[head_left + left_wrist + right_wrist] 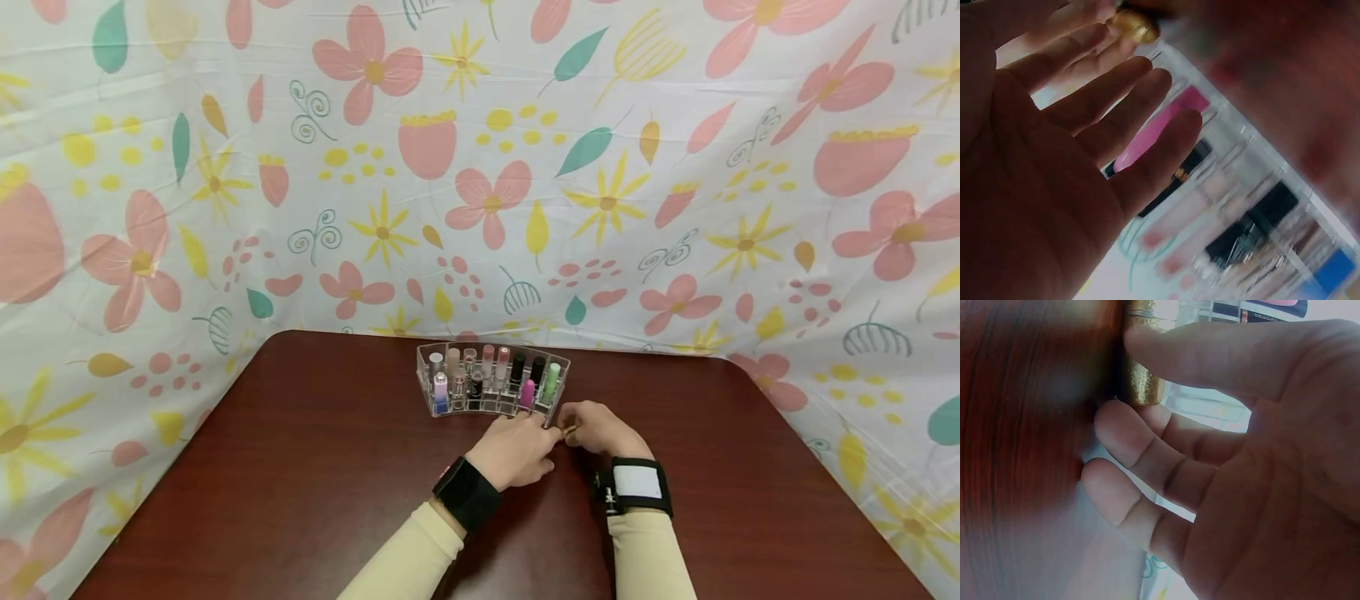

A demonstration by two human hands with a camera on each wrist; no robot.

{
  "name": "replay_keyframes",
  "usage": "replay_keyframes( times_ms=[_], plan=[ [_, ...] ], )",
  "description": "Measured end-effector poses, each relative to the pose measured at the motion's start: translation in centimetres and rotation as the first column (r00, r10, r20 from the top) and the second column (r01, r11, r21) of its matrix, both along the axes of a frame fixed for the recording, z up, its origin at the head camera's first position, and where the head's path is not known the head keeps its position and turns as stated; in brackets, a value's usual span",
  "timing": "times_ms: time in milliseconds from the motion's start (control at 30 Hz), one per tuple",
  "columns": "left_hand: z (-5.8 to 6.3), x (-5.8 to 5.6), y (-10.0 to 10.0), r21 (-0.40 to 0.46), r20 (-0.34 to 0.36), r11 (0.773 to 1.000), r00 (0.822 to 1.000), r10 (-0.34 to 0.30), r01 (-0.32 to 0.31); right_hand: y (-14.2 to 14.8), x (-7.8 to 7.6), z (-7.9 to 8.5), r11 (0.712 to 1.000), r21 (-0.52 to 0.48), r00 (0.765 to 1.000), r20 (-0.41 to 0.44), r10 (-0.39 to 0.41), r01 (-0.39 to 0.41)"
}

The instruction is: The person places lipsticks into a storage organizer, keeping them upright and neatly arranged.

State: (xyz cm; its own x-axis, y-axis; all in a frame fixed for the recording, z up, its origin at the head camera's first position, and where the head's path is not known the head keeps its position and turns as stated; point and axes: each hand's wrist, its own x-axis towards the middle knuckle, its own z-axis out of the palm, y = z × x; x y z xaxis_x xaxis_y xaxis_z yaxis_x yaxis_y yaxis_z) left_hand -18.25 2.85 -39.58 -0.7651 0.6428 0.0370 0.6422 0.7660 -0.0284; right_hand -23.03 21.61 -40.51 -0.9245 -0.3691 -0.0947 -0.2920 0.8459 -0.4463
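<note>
A small gold lipstick tube (571,429) lies between my two hands, low over the table just in front of the clear organizer's right corner. My right hand (602,428) pinches it between thumb and fingers; in the right wrist view the gold tube (1145,381) shows a silver band near the thumb. My left hand (516,451) reaches in from the left, its thumb and index finger meeting at the gold tube (1135,26). Its other fingers (1169,147) are spread in front of the organizer.
The clear tiered organizer (495,407) holds several lipsticks and tubes, among them a pink one (528,392), a green one (552,381) and a purple-blue one (440,392). It stands near the back of the dark red-brown table (337,483). A flower-print cloth (480,167) hangs behind.
</note>
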Motion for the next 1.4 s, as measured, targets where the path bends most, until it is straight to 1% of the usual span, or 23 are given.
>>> replay_keyframes(
  times_ms=[100, 200, 267, 367, 467, 567, 733, 800, 900, 1000, 1067, 1100, 1200, 1300, 1400],
  plan=[
    [-0.9, -0.3, 0.4, -0.019, -0.006, 1.000, 1.000, -0.020, 0.020, -0.2, 0.1, -0.2, 1.000, -0.017, 1.000, 0.024, 0.000, 0.000],
    [-1.9, -0.7, 0.6, -0.030, -0.078, 0.998, 0.996, -0.049, 0.047, -0.3, 0.0, -0.1, 1.000, -0.023, 0.999, 0.050, -0.004, 0.005],
    [-2.4, -1.0, 0.7, -0.021, -0.136, 0.998, 0.988, -0.069, 0.067, -0.3, -0.1, -0.1, 1.000, -0.019, 0.998, 0.061, -0.006, 0.007],
    [-2.9, -1.4, 0.8, 0.003, -0.195, 0.995, 0.976, -0.094, 0.096, -0.3, -0.2, 0.0, 1.000, -0.013, 0.997, 0.073, 0.004, -0.003],
    [-3.0, -1.6, 0.7, 0.028, -0.215, 0.993, 0.970, -0.110, 0.119, -0.4, -0.2, 0.2, 1.000, -0.026, 0.995, 0.101, 0.016, -0.013],
    [-3.0, -1.7, 0.6, 0.049, -0.212, 0.991, 0.971, -0.114, 0.127, -0.5, 0.0, 0.4, 0.998, -0.052, 0.989, 0.145, 0.027, -0.019],
    [-2.8, -1.8, 0.1, 0.097, -0.161, 0.988, 0.981, -0.107, 0.123, -0.6, 0.4, 0.9, 0.998, -0.062, 0.980, 0.196, 0.040, -0.029],
    [-2.3, -2.0, -0.3, 0.134, -0.121, 0.984, 0.988, -0.099, 0.115, -0.6, 0.6, 1.3, 0.997, -0.066, 0.978, 0.199, 0.055, -0.043],
    [-0.9, -2.2, -1.4, 0.205, -0.086, 0.972, 0.991, -0.098, 0.114, -0.6, 0.8, 2.5, 0.991, -0.097, 0.980, 0.168, 0.106, -0.090],
    [0.8, -2.1, -2.9, 0.287, -0.101, 0.948, 0.989, -0.112, 0.136, -0.6, 1.2, 4.1, 0.981, -0.137, 0.981, 0.115, 0.156, -0.140],
    [1.9, -1.9, -4.0, 0.343, -0.124, 0.926, 0.985, -0.123, 0.159, -0.8, 1.6, 5.4, 0.972, -0.164, 0.980, 0.072, 0.184, -0.170],
    [2.5, -1.7, -4.5, 0.374, -0.133, 0.911, 0.982, -0.130, 0.172, -0.9, 1.9, 6.0, 0.969, -0.179, 0.981, 0.056, 0.185, -0.173],
    [4.3, -1.0, -5.8, 0.463, -0.147, 0.864, 0.978, -0.145, 0.198, -1.3, 2.9, 7.9, 0.958, -0.213, 0.981, -0.018, 0.191, -0.190],
    [6.0, -0.2, -6.8, 0.545, -0.174, 0.807, 0.973, -0.154, 0.226, -1.7, 4.2, 9.6, 0.948, -0.248, 0.978, -0.121, 0.173, -0.198],
    [7.7, 0.8, -7.7, 0.615, -0.228, 0.744, 0.962, -0.151, 0.262, -2.1, 5.7, 11.1, 0.932, -0.299, 0.960, -0.249, 0.131, -0.205]
  ],
)
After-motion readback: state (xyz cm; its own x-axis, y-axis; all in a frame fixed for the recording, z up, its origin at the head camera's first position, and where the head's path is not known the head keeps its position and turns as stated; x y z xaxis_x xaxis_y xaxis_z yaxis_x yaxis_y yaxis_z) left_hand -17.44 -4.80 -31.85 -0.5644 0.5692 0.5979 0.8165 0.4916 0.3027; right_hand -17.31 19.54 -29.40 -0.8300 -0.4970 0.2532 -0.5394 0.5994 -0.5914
